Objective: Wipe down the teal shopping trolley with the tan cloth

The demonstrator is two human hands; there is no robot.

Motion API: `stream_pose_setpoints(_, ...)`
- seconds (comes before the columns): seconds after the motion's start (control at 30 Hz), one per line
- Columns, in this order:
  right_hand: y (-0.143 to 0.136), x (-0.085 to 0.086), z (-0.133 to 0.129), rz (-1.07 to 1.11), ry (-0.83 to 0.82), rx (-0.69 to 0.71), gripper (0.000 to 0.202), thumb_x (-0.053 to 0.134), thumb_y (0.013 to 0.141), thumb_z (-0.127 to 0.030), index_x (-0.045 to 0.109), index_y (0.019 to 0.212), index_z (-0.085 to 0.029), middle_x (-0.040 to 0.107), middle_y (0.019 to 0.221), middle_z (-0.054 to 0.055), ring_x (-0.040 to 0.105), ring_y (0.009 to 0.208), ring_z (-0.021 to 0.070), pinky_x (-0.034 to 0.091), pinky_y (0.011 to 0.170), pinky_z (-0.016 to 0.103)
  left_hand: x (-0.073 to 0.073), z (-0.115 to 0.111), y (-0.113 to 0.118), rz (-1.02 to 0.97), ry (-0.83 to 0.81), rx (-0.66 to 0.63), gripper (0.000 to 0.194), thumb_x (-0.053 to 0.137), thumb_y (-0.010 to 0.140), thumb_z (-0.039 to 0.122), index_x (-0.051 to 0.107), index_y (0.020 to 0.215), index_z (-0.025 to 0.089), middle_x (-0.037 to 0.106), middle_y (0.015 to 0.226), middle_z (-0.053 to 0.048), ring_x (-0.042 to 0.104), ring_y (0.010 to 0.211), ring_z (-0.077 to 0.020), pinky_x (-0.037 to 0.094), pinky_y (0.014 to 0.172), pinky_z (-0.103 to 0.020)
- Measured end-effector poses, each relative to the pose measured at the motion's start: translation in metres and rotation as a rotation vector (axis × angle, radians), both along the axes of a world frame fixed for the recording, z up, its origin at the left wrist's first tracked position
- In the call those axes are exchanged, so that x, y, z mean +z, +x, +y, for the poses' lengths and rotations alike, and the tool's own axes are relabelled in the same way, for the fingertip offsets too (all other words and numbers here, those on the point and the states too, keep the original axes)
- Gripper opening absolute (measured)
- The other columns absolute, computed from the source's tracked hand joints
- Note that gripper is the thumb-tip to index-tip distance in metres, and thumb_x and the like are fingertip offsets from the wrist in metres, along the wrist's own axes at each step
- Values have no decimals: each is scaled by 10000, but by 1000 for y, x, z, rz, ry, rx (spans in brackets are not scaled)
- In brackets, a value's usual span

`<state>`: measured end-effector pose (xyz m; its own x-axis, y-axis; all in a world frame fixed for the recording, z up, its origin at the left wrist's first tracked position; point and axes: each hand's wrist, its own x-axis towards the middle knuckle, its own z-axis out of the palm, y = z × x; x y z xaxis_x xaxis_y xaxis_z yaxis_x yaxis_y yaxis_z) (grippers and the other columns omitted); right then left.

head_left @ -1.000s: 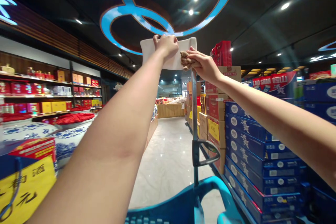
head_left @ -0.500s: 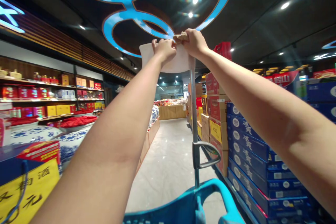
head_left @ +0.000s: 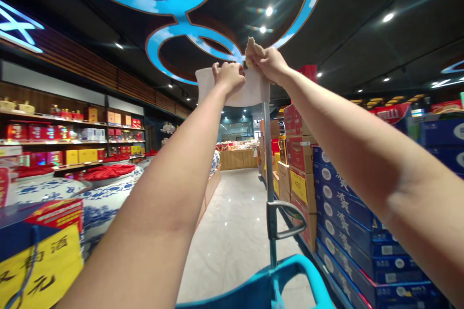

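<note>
White board [head_left: 252,91] at the upper centre of the frame, fixed to the top of a metal post [head_left: 268,154], with a person's two bare hands at its upper edge. The left hand [head_left: 230,76] gripped that edge near the middle, fingers curled over the top; it had kept its place on the board over the past second. The right hand [head_left: 272,63], at the board's upper right corner, clutched a tan cloth [head_left: 253,49].

It was the cloth that had changed. One second earlier it lay bunched against the right side of the board's face; half a second earlier it was pressed flat along the top edge. Now it stood up, a loose corner pointing above the board, just beside the left hand. Whether its lower end touched the board could not be told. Rubbing seemed to have moved from the face to the top rim, with the left hand apparently serving as a steadying hold.

Lower down, a dark loop [head_left: 271,222] jutted from the post, and a teal basket [head_left: 250,294] filled the bottom centre. Blue boxes [head_left: 348,231] were stacked at the lower right, with cartons [head_left: 299,154] behind them; blue-and-white jars [head_left: 108,198] stood at the left, below lit shelves [head_left: 54,142].
</note>
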<state>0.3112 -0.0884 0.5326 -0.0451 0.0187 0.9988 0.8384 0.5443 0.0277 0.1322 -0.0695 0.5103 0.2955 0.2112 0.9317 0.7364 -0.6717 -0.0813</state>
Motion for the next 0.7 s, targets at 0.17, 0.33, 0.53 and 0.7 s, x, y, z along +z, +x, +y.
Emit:
stream_pose_setpoints(0.17, -3, -36, 19, 11, 162, -50, 96, 628, 955, -211, 655, 1036, -255, 779, 1249, 112, 738, 1154, 320, 625, 1074, 495, 0, 3, 0, -13, 48, -2, 373, 486, 969, 285, 792, 1177, 333, 803, 1330, -65, 591, 1424, -374, 228, 1319, -606)
stream_pose_setpoints(0.33, -5, -55, 28, -3, 183, -16, 251, 608, 956, -155, 666, 1180, -250, 730, 1416, 143, 731, 1260, 319, 594, 1160, 501, -2, 4, 0, -20, 58, -12, 384, 498, 974, 303, 800, 1209, 346, 811, 1352, -64, 604, 1408, -398, 225, 1308, -645)
stream_pose_setpoints(0.53, -6, -80, 26, -14, 196, 27, 335, 611, 935, -164, 684, 1241, -280, 637, 1624, 123, 617, 1499, 345, 506, 1270, 629, -2, 3, 0, -26, 28, -9, 373, 508, 961, 321, 804, 1188, 315, 795, 1361, -84, 606, 1412, -391, 189, 1326, -637)
stream_pose_setpoints(0.7, -5, -92, 34, -10, 199, 49, 350, 627, 962, -244, 703, 1294, -328, 573, 1701, 97, 606, 1524, 345, 553, 1230, 610, -3, 0, -1, -15, 17, -4, 373, 498, 968, 314, 785, 1208, 323, 772, 1401, -89, 599, 1412, -371, 213, 1331, -613)
